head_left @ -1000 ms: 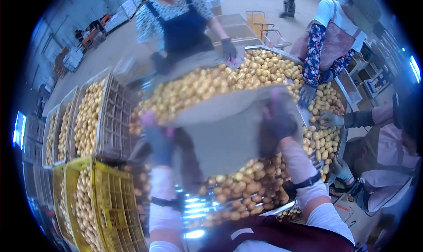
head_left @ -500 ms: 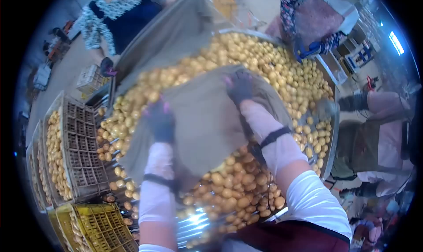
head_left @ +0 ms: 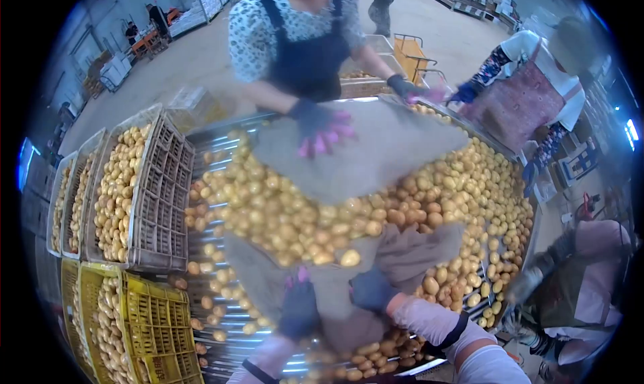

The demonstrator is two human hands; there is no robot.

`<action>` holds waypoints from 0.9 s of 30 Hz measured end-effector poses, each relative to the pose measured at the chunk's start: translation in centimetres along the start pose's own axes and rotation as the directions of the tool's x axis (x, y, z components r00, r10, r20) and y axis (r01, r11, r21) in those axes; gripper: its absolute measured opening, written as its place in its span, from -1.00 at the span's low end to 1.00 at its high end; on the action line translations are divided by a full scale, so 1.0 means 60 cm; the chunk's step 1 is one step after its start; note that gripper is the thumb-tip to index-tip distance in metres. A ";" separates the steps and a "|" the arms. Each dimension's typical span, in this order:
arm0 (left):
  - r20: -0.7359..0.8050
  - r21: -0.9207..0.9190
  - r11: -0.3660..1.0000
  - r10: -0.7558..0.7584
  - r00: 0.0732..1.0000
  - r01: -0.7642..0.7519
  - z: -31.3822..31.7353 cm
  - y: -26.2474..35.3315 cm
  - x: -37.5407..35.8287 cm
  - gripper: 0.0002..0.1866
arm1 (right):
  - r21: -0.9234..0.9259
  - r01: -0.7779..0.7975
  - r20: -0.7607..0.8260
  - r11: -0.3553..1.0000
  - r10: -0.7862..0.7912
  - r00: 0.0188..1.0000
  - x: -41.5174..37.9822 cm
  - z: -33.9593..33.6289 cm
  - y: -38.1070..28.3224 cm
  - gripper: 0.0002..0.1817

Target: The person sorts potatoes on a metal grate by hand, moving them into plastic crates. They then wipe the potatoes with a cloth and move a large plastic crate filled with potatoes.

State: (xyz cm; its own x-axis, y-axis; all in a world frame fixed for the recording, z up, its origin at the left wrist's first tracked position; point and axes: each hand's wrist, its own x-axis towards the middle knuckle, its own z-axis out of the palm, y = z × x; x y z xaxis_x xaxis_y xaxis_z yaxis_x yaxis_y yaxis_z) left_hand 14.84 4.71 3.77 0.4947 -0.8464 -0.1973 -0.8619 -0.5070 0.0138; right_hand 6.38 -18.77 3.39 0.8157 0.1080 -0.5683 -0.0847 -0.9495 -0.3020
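A grey-brown cloth (head_left: 335,297) lies bunched over round yellow-brown produce (head_left: 288,216) that looks like potatoes, on a metal roller table (head_left: 225,354). My left hand (head_left: 298,307), in a dark glove with pink fingertips, rests at the cloth's left part, its fingers closed on it. On the right, my right hand (head_left: 372,290), gloved alike, is closed on the cloth beside a crumpled fold. Farther off, a second grey cloth (head_left: 355,152) covers more produce, with a co-worker's gloved hand (head_left: 322,125) spread on it.
Grey crates (head_left: 161,196) of produce and yellow crates (head_left: 157,323) line the left side. A co-worker in an apron (head_left: 305,65) stands across the table. Another person (head_left: 526,102) is at the far right, and a further person (head_left: 583,276) at the near right.
My hands have drawn back toward me with the cloth, which is now bunched lower. The view has shifted. The opposite co-worker's cloth, raised before, now lies over the produce.
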 end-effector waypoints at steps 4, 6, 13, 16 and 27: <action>0.132 -0.611 0.740 -0.255 0.958 0.282 -0.033 -0.069 0.090 -0.19 | 0.123 0.020 -0.164 0.992 0.000 0.987 0.106 -0.054 0.024 -0.43; -0.001 -0.661 0.704 -0.346 0.938 0.259 -0.017 -0.116 0.153 -0.09 | 0.154 -0.003 -0.197 0.988 0.034 0.980 0.169 -0.088 0.045 -0.45; -0.136 -0.651 0.684 -0.532 0.836 0.329 -0.002 -0.200 0.262 -0.33 | 0.128 -0.022 -0.209 0.992 0.048 0.977 0.356 -0.161 -0.008 -0.50; -0.174 -0.285 0.897 -0.396 0.902 0.339 -0.015 -0.166 0.223 -0.48 | 0.079 0.017 -0.185 0.997 -0.002 0.983 0.338 -0.149 -0.045 -0.52; 0.101 -0.883 0.419 -0.266 0.959 0.210 0.065 -0.048 -0.077 -0.40 | 0.165 0.244 -0.214 0.956 -0.206 0.955 0.082 -0.075 -0.120 -0.58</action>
State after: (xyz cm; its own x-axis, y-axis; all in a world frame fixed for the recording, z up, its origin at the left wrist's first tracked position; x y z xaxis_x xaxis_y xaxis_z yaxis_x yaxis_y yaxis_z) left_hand 14.59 10.68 0.80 0.6920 -0.6600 -0.2923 -0.1589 -0.5343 0.8303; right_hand 13.56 -12.70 6.23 0.9189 0.2359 -0.3162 0.0235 -0.8328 -0.5531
